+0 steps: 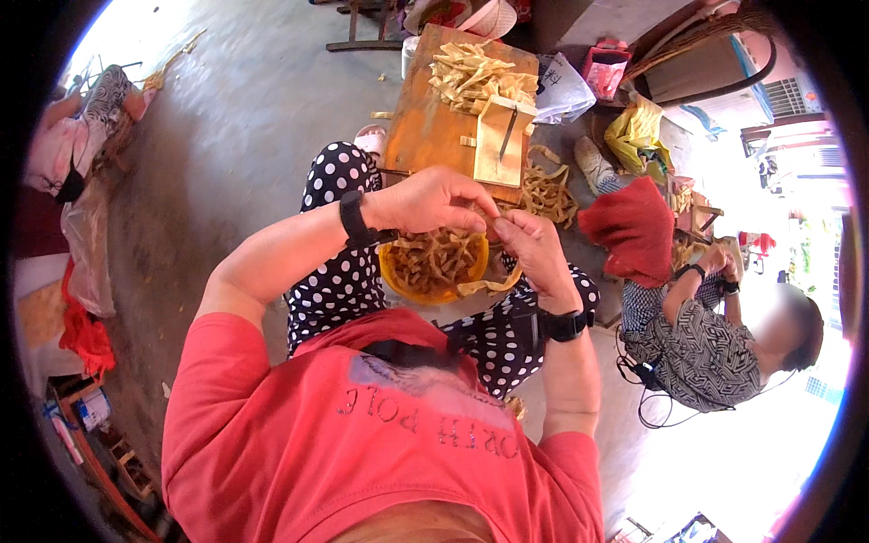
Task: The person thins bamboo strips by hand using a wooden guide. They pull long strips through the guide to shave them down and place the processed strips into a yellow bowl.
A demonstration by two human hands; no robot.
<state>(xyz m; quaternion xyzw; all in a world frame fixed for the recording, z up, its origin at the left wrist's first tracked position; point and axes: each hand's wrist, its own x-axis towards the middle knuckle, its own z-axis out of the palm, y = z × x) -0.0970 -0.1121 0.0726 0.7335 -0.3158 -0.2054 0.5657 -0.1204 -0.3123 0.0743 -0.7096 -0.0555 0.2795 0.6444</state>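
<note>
The concrete floor [244,127] is taking up most of the scene, running from my near left to the far end. A long wooden board [424,127] is lying straight ahead of me, reaching away from my knees, and it is carrying a heap of pale cut strips [471,72] at its far end and a small wooden block [500,145] with a thin blade standing in it nearer to me. To my right a second person [701,339] is sitting low, working with their own hands beside a red cloth [634,226]; I am keeping their hands apart from mine.

Between my knees a yellow bowl [412,288] is holding a mass of curled tan strips [434,258]. More loose strips [548,195] are lying on the floor just right of the board.

My left hand [434,199] and right hand [534,246] are meeting directly over the bowl, both pinching one thin strip [489,285], whose loose end is drooping across the bowl's right rim. Neither hand is released; both are clenching on that strip at the fingertips.

In my judgement I am working a single strip by hand, peeling or splitting it. The next move is calling for a steady pull apart with the grip kept close together, so the strip is not tearing unevenly.
</note>
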